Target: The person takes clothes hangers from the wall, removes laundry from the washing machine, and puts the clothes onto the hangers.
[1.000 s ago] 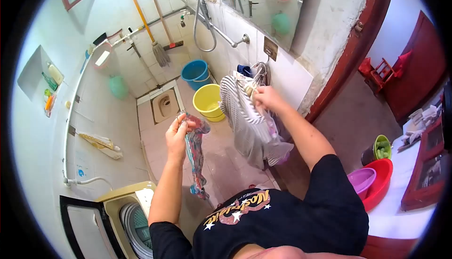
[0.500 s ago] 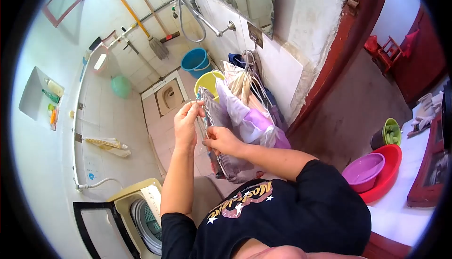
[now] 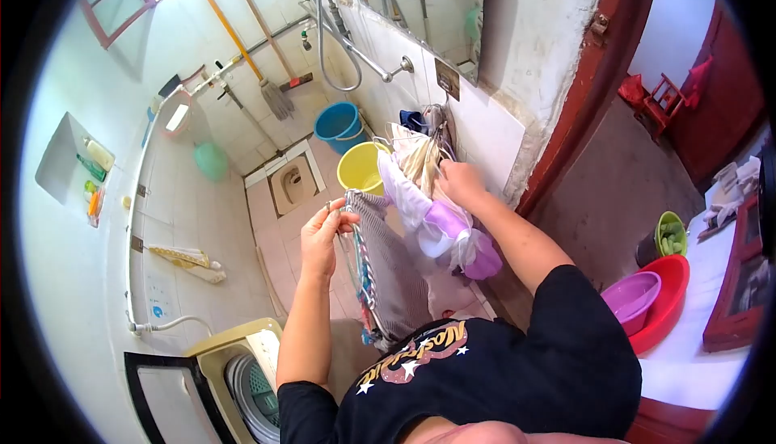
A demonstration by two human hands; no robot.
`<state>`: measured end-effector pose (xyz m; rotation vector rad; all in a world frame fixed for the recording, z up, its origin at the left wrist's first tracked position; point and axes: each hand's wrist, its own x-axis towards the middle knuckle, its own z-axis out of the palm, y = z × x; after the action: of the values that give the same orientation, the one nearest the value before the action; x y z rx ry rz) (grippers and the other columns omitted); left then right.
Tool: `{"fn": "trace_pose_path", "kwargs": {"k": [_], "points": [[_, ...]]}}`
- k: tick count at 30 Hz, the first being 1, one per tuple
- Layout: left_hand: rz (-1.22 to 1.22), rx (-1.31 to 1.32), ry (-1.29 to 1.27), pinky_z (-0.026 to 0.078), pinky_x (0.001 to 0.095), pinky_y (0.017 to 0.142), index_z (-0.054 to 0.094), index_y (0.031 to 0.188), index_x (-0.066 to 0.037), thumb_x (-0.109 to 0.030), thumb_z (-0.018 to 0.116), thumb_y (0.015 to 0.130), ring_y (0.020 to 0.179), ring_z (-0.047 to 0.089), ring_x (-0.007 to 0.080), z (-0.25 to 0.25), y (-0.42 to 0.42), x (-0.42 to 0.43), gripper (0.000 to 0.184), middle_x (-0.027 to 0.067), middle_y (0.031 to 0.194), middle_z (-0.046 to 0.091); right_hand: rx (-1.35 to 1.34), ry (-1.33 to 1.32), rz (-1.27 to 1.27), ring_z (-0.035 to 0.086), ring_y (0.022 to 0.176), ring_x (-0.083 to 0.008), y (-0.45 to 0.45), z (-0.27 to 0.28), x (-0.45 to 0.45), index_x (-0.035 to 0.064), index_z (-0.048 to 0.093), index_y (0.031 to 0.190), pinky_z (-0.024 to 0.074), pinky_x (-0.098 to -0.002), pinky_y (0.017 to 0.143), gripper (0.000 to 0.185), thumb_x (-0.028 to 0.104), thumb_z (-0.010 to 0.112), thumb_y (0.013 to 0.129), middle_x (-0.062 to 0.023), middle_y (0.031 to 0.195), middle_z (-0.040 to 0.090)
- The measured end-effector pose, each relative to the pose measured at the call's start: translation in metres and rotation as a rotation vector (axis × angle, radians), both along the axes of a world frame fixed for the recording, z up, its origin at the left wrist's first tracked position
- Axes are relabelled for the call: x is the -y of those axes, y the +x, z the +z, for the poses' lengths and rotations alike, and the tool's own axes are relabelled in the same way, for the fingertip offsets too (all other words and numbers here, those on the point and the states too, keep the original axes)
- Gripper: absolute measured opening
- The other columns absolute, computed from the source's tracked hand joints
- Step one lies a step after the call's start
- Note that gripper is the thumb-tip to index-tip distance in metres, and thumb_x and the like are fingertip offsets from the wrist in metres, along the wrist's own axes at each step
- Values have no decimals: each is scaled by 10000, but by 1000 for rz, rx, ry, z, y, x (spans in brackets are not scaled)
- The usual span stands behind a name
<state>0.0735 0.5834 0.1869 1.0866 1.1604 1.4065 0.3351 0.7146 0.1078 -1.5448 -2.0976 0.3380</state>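
Observation:
My left hand (image 3: 322,238) is closed around the hook end of a clothes hanger (image 3: 330,206). A grey striped garment (image 3: 392,258) hangs from this hanger, with a multicoloured edge along its near side. My right hand (image 3: 465,184) is at the hanging laundry by the wall, touching or very near a cream cloth (image 3: 422,161); its fingertips are partly hidden and slightly blurred. Below it, a white and purple garment (image 3: 440,222) hangs in the same bunch. Several wire hangers (image 3: 440,125) cluster just above, against the wall.
A yellow bucket (image 3: 361,168) and a blue bucket (image 3: 339,125) stand on the floor beyond the laundry, near a squat toilet (image 3: 293,185). The washing machine (image 3: 263,339) is open at lower left. Purple (image 3: 632,297) and red (image 3: 675,282) basins sit at right.
My right hand has left the striped garment and moved right and up to the hanging laundry. The striped garment now hangs spread out from the hanger in my left hand.

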Motion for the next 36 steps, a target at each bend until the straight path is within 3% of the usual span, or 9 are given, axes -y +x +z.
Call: {"fn": "trace_pose_path", "kwargs": {"k": [6, 9, 10, 14, 21, 24, 27, 35, 36], "points": [[78, -45, 47, 389, 208, 734, 591, 1058, -17, -182, 545, 882, 796, 522, 67, 15, 15, -16, 246, 39, 980, 639, -711, -441, 251, 574, 581, -252, -62, 28, 69, 30, 550, 699, 440, -375, 532, 128, 135, 614, 665, -148, 634, 566], [57, -11, 47, 381, 217, 774, 601, 1043, -20, -170, 564, 863, 858, 527, 77, 17, 27, -19, 237, 46, 985, 635, -645, -192, 372, 550, 518, -250, -104, 10, 112, 16, 516, 716, 437, -381, 509, 170, 127, 636, 668, -138, 594, 533], [19, -45, 58, 380, 234, 811, 606, 1025, -12, -151, 575, 847, 898, 530, 94, 17, 29, -17, 228, 51, 986, 635, -718, -660, 314, 557, 516, -256, -108, 16, 118, 6, 497, 727, 436, -377, 494, 172, 112, 629, 694, -141, 591, 527], [59, -82, 114, 378, 256, 853, 609, 1013, -3, -140, 567, 851, 905, 541, 116, 14, 31, -6, 216, 63, 954, 635, -843, -625, 373, 547, 448, -217, -124, 0, 125, 3, 476, 754, 438, -356, 431, 166, 95, 614, 739, -118, 568, 514], [112, 48, 262, 417, 258, 741, 609, 931, 38, -117, 535, 880, 690, 542, 120, 12, 15, -2, 180, 76, 733, 610, -806, -882, 454, 579, 534, -235, -124, 14, 127, 6, 497, 776, 457, -374, 493, 197, 154, 624, 749, -133, 608, 537], [140, 96, 238, 409, 236, 640, 601, 886, 44, -114, 528, 881, 612, 504, 105, 15, 0, 1, 174, 83, 718, 602, -503, -223, 471, 577, 693, -328, -86, 24, 96, 32, 560, 771, 454, -431, 653, 325, 356, 576, 782, -181, 703, 570], [184, 96, 174, 390, 211, 572, 594, 847, 37, -83, 525, 866, 568, 472, 86, 19, -17, 17, 139, 93, 726, 608, -191, 165, 80, 565, 830, -357, -14, 45, 38, 15, 544, 845, 457, -417, 710, 214, 212, 587, 772, -199, 898, 568], [194, -123, 111, 448, 274, 634, 569, 837, 62, -40, 522, 825, 585, 510, 120, 31, -35, 80, 112, 93, 668, 574, -73, -181, -128, 606, 776, -410, 1, 7, -40, -25, 572, 817, 490, -420, 724, 233, 141, 621, 662, -243, 892, 619], [229, -221, 82, 445, 268, 616, 570, 843, 63, -35, 518, 827, 582, 509, 116, 35, -34, 89, 113, 90, 667, 573, -209, -392, -56, 592, 543, -310, 2, -2, -55, -7, 582, 829, 479, -391, 516, 221, 130, 627, 661, -194, 803, 629]]}}
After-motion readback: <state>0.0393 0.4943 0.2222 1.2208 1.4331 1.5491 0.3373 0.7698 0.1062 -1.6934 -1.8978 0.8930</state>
